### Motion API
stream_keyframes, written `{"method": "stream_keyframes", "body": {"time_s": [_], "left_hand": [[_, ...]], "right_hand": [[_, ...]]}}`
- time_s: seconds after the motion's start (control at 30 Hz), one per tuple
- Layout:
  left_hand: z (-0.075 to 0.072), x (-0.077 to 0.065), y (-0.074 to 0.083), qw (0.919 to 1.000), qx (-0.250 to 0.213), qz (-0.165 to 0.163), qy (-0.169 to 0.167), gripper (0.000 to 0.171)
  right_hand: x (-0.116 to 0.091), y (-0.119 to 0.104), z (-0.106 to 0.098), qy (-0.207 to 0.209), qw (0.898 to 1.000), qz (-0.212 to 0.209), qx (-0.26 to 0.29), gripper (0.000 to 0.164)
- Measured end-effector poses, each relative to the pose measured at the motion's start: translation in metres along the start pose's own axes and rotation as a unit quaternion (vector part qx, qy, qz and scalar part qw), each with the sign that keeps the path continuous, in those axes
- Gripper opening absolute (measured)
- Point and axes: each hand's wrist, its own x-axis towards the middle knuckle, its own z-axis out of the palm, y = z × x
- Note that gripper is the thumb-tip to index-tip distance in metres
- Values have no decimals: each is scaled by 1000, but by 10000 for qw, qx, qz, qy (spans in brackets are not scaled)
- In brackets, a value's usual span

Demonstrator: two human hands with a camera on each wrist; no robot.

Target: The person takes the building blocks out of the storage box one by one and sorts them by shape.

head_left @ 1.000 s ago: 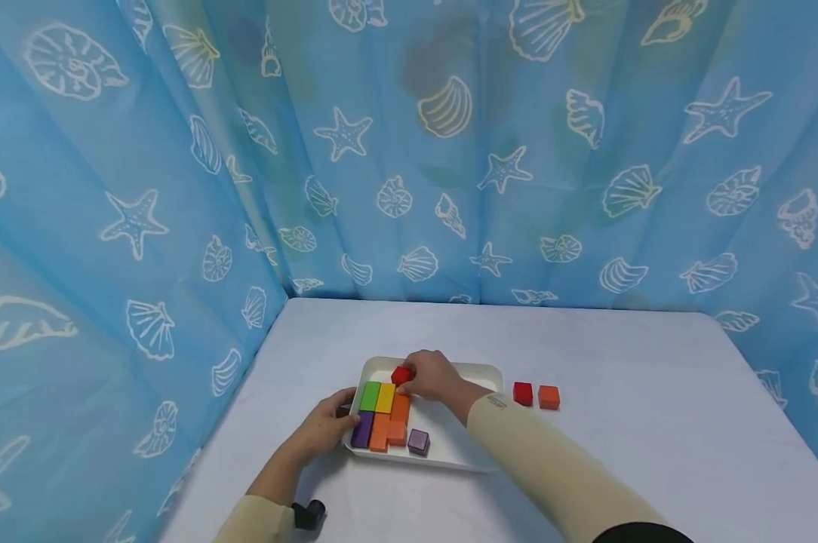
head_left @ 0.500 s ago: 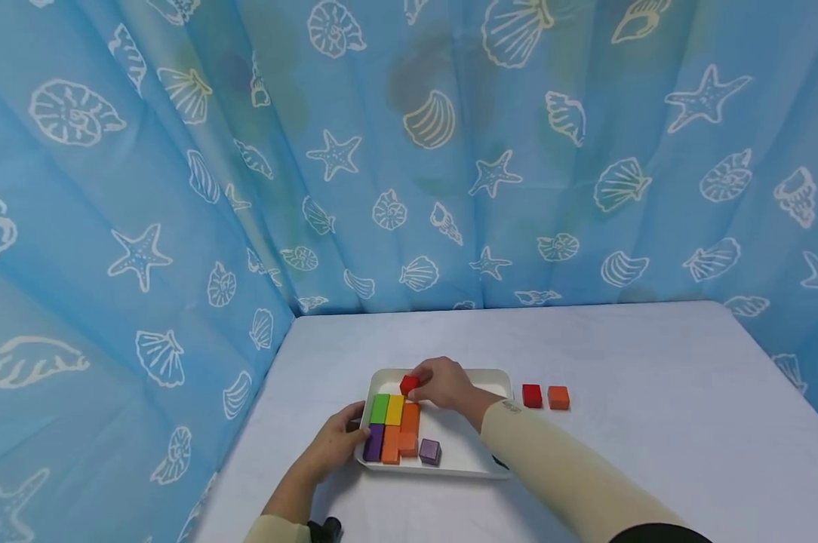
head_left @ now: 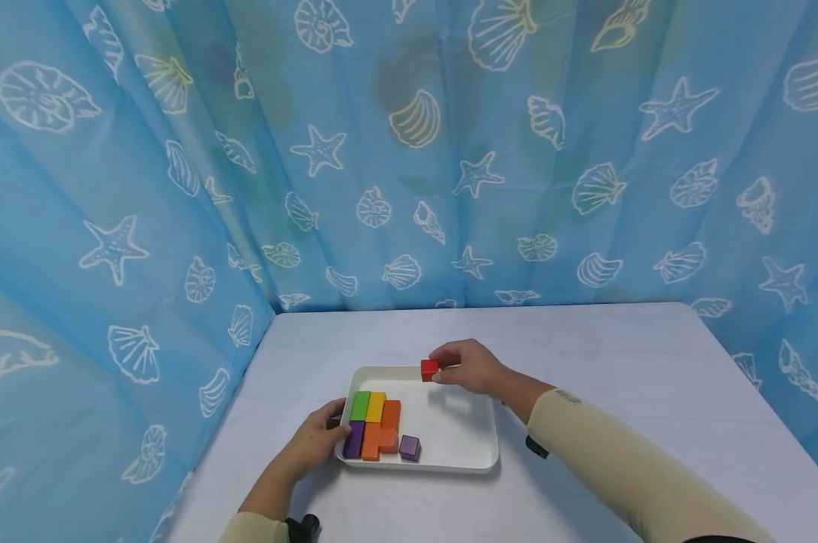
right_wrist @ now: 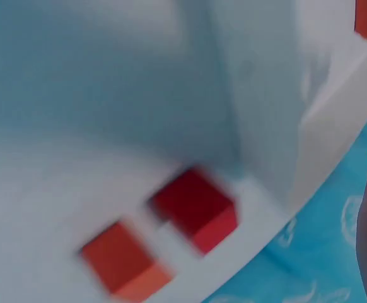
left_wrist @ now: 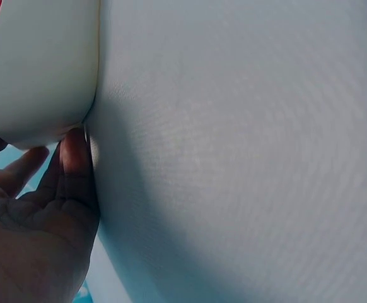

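In the head view my right hand [head_left: 472, 367] pinches a red cube [head_left: 429, 369] between thumb and fingers, above the back rim of a white tray [head_left: 450, 452]. My left hand [head_left: 312, 440] grips the tray's left side, thumb at the rim. From the left wrist, the left hand's fingertips [left_wrist: 76, 151] touch the tray's outer wall [left_wrist: 45, 76] low down. Inside, at the left, lie a green block [head_left: 360, 406], a yellow block [head_left: 376, 407], a dark purple block [head_left: 355, 440] and orange blocks [head_left: 390, 415] packed together. A light purple cube [head_left: 410, 448] sits beside them.
A red cube [right_wrist: 199, 208] and an orange cube [right_wrist: 123, 262] lie on the white table beyond the tray's right side, mostly hidden by my right arm in the head view. A blue shell-patterned curtain [head_left: 409, 188] rises behind and left of the table.
My right hand has carried the red cube from the tray's back left toward the right, away from the packed blocks. The left hand stays at the tray's left side. The head view has shifted slightly.
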Motion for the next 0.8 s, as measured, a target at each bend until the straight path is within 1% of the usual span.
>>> {"method": "stream_keyframes", "body": {"time_s": [0.1, 0.23, 0.37, 0.6, 0.8], "left_hand": [[-3, 0, -1, 10000, 60, -30, 2, 61], [-4, 1, -3, 9999, 123, -95, 3, 62], [-6, 0, -4, 9998, 157, -148, 39, 62], [-8, 0, -3, 9997, 180, -157, -17, 62], [-4, 3, -1, 9999, 124, -110, -38, 61]], "right_hand": [[-10, 11, -20, 151, 9997, 164, -100, 52], [-25, 30, -48, 323, 9989, 316, -145, 57], [-38, 53, -69, 434, 9985, 313, -98, 59], [-61, 85, -93, 601, 9973, 432, -38, 57], [-78, 102, -110, 744, 9955, 514, -265, 58]]}}
